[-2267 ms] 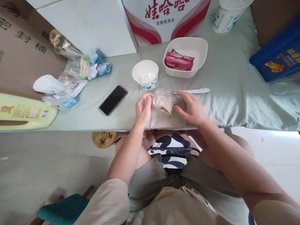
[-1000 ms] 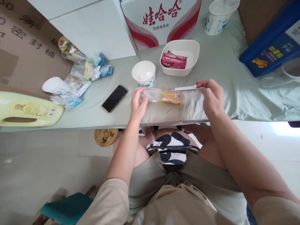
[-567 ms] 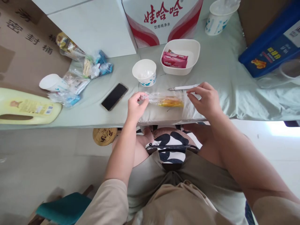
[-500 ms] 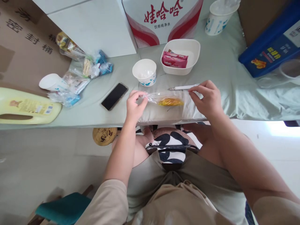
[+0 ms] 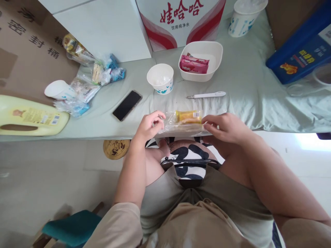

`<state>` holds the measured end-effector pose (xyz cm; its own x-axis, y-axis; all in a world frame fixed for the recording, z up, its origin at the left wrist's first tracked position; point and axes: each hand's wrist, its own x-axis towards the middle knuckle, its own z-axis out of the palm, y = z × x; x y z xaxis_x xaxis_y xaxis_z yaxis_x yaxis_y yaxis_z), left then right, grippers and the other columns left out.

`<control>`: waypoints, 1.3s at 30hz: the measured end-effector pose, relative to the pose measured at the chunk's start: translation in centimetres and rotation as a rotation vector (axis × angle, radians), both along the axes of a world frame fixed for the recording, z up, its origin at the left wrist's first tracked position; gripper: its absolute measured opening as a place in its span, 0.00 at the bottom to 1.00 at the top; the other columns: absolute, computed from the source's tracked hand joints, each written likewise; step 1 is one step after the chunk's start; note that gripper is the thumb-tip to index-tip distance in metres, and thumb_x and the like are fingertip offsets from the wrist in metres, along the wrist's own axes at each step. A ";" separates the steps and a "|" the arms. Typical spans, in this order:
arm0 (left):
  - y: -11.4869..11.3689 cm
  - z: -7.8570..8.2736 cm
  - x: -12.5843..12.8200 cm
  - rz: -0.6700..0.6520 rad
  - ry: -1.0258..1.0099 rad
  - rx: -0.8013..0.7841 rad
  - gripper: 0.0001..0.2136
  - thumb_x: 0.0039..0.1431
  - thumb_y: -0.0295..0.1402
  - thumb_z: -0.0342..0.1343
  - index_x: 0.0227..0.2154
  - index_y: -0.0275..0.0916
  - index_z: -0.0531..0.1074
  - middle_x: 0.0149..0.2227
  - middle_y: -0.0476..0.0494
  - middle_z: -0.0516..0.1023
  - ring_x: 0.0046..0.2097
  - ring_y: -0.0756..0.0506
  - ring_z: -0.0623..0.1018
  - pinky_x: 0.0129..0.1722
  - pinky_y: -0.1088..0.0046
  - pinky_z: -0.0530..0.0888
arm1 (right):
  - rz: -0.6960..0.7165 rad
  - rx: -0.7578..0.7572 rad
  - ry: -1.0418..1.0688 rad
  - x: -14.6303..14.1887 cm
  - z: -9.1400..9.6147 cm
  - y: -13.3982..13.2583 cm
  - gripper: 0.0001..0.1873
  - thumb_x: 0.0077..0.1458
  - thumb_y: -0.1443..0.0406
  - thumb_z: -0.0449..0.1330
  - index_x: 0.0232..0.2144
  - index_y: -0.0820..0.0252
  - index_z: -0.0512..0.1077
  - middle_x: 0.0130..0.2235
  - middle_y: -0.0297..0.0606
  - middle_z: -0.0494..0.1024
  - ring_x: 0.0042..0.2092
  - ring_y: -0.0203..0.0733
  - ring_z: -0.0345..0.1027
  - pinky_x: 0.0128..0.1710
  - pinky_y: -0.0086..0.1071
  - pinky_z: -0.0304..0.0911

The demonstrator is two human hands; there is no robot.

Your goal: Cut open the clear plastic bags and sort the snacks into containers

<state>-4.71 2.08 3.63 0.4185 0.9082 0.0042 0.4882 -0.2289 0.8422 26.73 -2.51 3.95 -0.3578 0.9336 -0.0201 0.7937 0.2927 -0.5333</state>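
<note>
At the worktop's (image 5: 245, 89) near edge, the left hand (image 5: 148, 125) pinches the left end of a clear bag (image 5: 178, 125) and the right hand (image 5: 224, 127) pinches its right end. A yellow snack (image 5: 188, 116) shows inside. Behind the bag lies a pen (image 5: 207, 95), then a cup (image 5: 160, 78) and a bowl (image 5: 214, 55); a phone (image 5: 127, 105) lies to the left.

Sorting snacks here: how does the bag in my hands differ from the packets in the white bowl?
The clear bag is see-through, showing a yellow-orange snack; the pink packets are opaque and printed. The left hand and right hand pinch the clear bag's ends at the table edge; the pink packets lie untouched in the white bowl. One bag, at least two packets. Both lie crosswise.
</note>
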 end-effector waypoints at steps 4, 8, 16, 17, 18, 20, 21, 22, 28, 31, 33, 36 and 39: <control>0.4 -0.1 0.9 0.145 0.121 0.078 0.07 0.59 0.38 0.57 0.34 0.41 0.76 0.25 0.49 0.76 0.29 0.48 0.75 0.32 0.69 0.72 | -0.110 -0.013 -0.133 -0.4 -1.5 0.4 0.19 0.62 0.57 0.52 0.48 0.48 0.79 0.23 0.34 0.76 0.24 0.42 0.66 0.28 0.35 0.54; 1.1 -0.8 2.8 0.048 0.232 0.227 0.19 0.49 0.35 0.68 0.46 0.42 0.78 0.54 0.40 0.79 0.58 0.38 0.76 0.60 0.59 0.71 | -0.173 0.036 -0.203 -1.9 -1.7 1.1 0.26 0.61 0.57 0.56 0.61 0.48 0.72 0.33 0.39 0.82 0.30 0.46 0.70 0.30 0.36 0.57; 2.0 -3.5 4.6 0.084 -0.121 -0.172 0.13 0.56 0.31 0.60 0.45 0.40 0.76 0.44 0.43 0.83 0.44 0.47 0.82 0.46 0.70 0.77 | 0.011 0.181 -0.138 -4.7 -2.1 1.6 0.31 0.54 0.60 0.63 0.61 0.52 0.69 0.57 0.47 0.78 0.53 0.59 0.72 0.49 0.48 0.64; 2.1 -3.6 4.7 0.113 -0.170 -0.211 0.10 0.56 0.32 0.60 0.41 0.40 0.76 0.42 0.43 0.83 0.42 0.47 0.82 0.41 0.73 0.77 | 0.004 0.151 -0.124 -4.7 -2.3 1.7 0.31 0.55 0.60 0.62 0.61 0.51 0.68 0.55 0.46 0.79 0.52 0.58 0.73 0.48 0.47 0.64; 2.3 -3.7 4.8 0.147 -0.204 -0.249 0.08 0.57 0.34 0.60 0.38 0.40 0.75 0.39 0.44 0.83 0.38 0.48 0.81 0.35 0.75 0.76 | -0.011 0.128 -0.108 -4.7 -2.5 1.8 0.31 0.55 0.59 0.62 0.61 0.51 0.67 0.53 0.46 0.80 0.50 0.57 0.73 0.47 0.46 0.65; 2.8 -3.6 5.0 0.242 -0.256 -0.301 0.07 0.59 0.38 0.59 0.35 0.40 0.73 0.34 0.45 0.82 0.29 0.50 0.77 0.24 0.78 0.69 | -0.039 0.117 -0.054 -4.5 -2.5 2.1 0.28 0.56 0.61 0.60 0.60 0.53 0.68 0.49 0.46 0.81 0.48 0.55 0.74 0.47 0.46 0.66; 3.2 -3.6 5.1 0.296 -0.282 -0.305 0.07 0.60 0.39 0.58 0.34 0.40 0.72 0.32 0.46 0.82 0.26 0.51 0.75 0.21 0.78 0.66 | -0.041 0.130 -0.012 -4.4 -2.4 2.2 0.26 0.57 0.62 0.59 0.59 0.54 0.69 0.48 0.46 0.81 0.48 0.54 0.74 0.47 0.46 0.67; 3.6 -3.5 5.2 0.348 -0.306 -0.295 0.07 0.61 0.39 0.57 0.33 0.41 0.71 0.31 0.47 0.81 0.24 0.52 0.73 0.20 0.78 0.64 | -0.032 0.152 0.039 -4.2 -2.3 2.3 0.25 0.57 0.62 0.59 0.57 0.55 0.70 0.46 0.46 0.81 0.47 0.54 0.74 0.48 0.46 0.67; 6.2 -3.6 5.4 0.416 -0.295 -0.192 0.05 0.60 0.33 0.55 0.29 0.41 0.69 0.24 0.52 0.78 0.20 0.53 0.67 0.22 0.76 0.63 | -0.100 0.335 0.324 -3.2 -0.3 1.7 0.22 0.57 0.63 0.59 0.55 0.53 0.70 0.52 0.47 0.75 0.50 0.51 0.73 0.50 0.47 0.71; 6.7 -3.4 5.6 0.387 -0.240 -0.132 0.05 0.60 0.32 0.55 0.28 0.41 0.69 0.23 0.52 0.77 0.21 0.52 0.67 0.24 0.75 0.62 | -0.278 0.419 0.256 -1.8 1.2 4.6 0.23 0.56 0.61 0.61 0.54 0.53 0.72 0.46 0.45 0.75 0.46 0.51 0.73 0.46 0.48 0.72; 6.7 -3.1 5.7 0.371 -0.238 -0.129 0.05 0.60 0.31 0.55 0.28 0.40 0.69 0.22 0.52 0.77 0.22 0.52 0.68 0.25 0.74 0.63 | -0.360 0.446 0.177 -0.5 2.4 8.5 0.24 0.55 0.60 0.62 0.55 0.54 0.72 0.45 0.46 0.74 0.45 0.52 0.72 0.46 0.48 0.71; 6.6 -2.6 5.9 0.356 -0.259 -0.145 0.05 0.60 0.30 0.54 0.28 0.40 0.69 0.23 0.52 0.77 0.24 0.51 0.71 0.28 0.74 0.65 | -0.396 0.505 0.103 1.2 4.5 14.8 0.25 0.56 0.56 0.64 0.55 0.55 0.72 0.49 0.47 0.73 0.51 0.54 0.71 0.51 0.49 0.68; 6.8 -2.4 5.8 0.354 -0.285 -0.164 0.04 0.60 0.31 0.55 0.29 0.41 0.70 0.23 0.52 0.77 0.25 0.51 0.72 0.29 0.74 0.66 | -0.388 0.552 0.052 1.4 6.1 17.2 0.24 0.59 0.52 0.62 0.54 0.56 0.72 0.53 0.51 0.73 0.58 0.57 0.67 0.57 0.50 0.63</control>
<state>1.08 8.84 1.25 0.0861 0.9930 -0.0813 0.2570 0.0567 0.9647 28.08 14.69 10.01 0.0183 0.8632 0.5045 0.8735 0.2317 -0.4281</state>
